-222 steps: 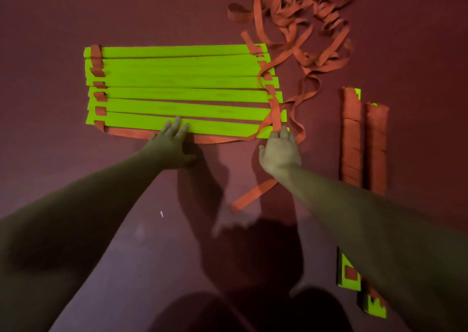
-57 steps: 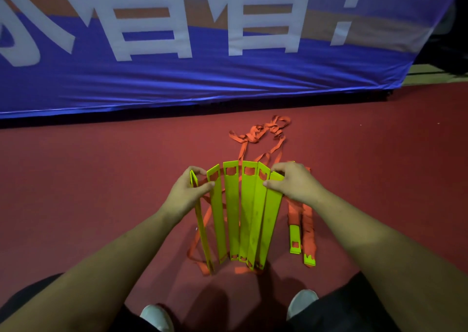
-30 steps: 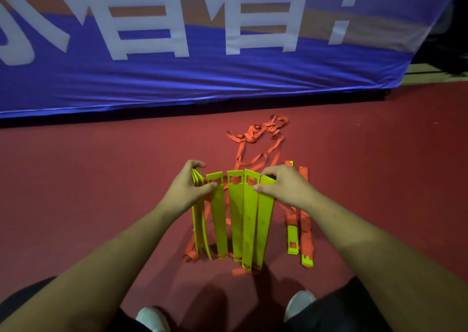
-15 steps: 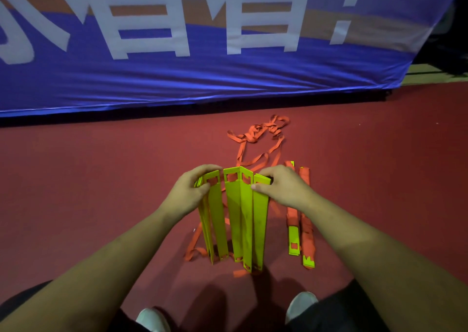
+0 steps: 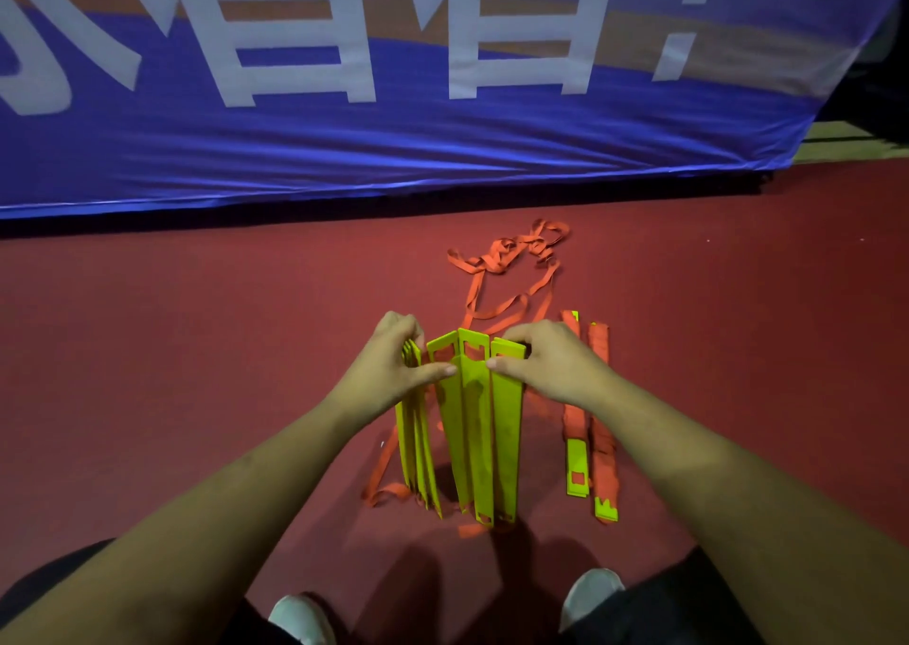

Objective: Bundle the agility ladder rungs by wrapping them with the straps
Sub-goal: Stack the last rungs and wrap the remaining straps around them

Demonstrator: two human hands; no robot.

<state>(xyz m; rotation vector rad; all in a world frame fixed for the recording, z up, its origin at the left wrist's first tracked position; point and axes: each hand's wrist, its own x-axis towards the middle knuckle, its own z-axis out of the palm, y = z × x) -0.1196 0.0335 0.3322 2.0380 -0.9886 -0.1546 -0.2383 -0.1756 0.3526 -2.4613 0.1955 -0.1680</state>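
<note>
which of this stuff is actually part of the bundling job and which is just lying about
In the job: yellow-green rungs, gripped upright by left hand and right hand; loose orange straps trailing behind.
Lying about: two wrapped bundles to the right, blue banner, white shoes.

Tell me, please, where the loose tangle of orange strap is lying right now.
In the head view, the tangled orange strap lies on the red floor just beyond the upright rungs, near centre, short of the blue banner.

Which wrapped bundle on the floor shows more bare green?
The inner bundle, nearer the held rungs; the outer bundle is wrapped almost to its tip.
</note>
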